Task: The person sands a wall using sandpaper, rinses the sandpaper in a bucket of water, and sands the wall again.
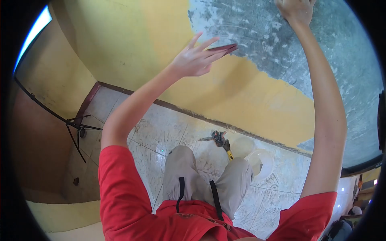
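Observation:
My left hand (197,57) is raised in front of the yellow wall (161,36), gripping a thin dark red folded piece (227,49) between its fingers, with other fingers spread. The piece is near the edge of the grey, rough patch (265,44) on the wall. My right hand (296,10) is high at the top right against the grey surface, partly cut off by the frame edge. Its fingertips are out of view, so what it holds, if anything, is hidden.
On the stained tiled floor (150,132) lie a dark crumpled cloth (218,138) and a yellow-black tool (228,150), near a whitish round container (266,164). A black tripod stand (68,121) is at the left. Objects (341,229) crowd the lower right.

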Available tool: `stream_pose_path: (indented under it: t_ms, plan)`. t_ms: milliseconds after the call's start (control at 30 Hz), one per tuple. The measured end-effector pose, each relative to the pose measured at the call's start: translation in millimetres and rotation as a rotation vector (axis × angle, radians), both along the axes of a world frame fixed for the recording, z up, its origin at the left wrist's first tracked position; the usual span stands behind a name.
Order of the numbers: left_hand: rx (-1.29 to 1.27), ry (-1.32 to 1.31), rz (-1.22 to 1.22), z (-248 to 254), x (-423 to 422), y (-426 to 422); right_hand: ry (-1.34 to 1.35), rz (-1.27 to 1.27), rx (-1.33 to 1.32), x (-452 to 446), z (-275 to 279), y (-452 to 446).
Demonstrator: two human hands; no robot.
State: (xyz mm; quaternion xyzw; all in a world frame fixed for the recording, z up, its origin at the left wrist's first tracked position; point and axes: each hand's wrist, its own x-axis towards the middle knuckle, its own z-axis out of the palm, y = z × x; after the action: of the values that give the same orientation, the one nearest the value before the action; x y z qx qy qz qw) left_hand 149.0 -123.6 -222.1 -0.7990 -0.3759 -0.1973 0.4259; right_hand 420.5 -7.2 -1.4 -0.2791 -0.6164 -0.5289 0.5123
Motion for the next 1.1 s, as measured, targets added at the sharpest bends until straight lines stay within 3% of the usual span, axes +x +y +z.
stream_pose_path:
  t_ms: [167,267,367,433,567,667,800,933,1000,1033,1100]
  plan:
    - [-0.080,-0.091,0.116,-10.4,-47.2,-38.7,0.005,0.015,0.002,0.0,1.5,-7.3]
    - [-0.083,-0.277,0.159,-6.1,-52.9,-40.5,0.009,-0.010,-0.032,-1.5,1.9,-8.7]
    - [0.041,-0.508,0.179,14.4,-31.9,-7.3,0.003,-0.028,-0.021,-3.1,2.6,-7.7]
    - [0.159,-0.651,0.066,30.1,-18.6,31.0,-0.001,-0.014,-0.006,-4.2,1.3,-9.1]
    - [0.231,-0.825,0.024,8.3,4.2,68.7,-0.016,-0.055,-0.014,-3.0,-2.7,-4.3]
    - [0.100,-0.793,0.126,-65.9,6.4,59.5,-0.017,-0.092,-0.001,0.9,-1.9,-1.8]
    - [0.064,-0.682,0.220,-67.2,-6.5,51.2,0.012,-0.079,0.002,-5.9,-1.7,-4.2]
    - [0.216,-0.655,0.200,-12.2,-21.3,68.5,0.008,-0.112,0.044,-2.9,-3.0,5.2]
    - [0.277,-0.689,0.172,5.6,-25.8,78.6,-0.013,-0.014,0.008,-4.5,-4.7,0.6]
    - [0.273,-0.773,0.059,-0.4,-20.6,77.1,-0.016,-0.012,0.009,-1.8,-3.8,4.5]
    - [0.213,-0.778,0.081,-46.8,-14.7,65.4,-0.112,-0.065,0.036,2.7,2.9,12.0]
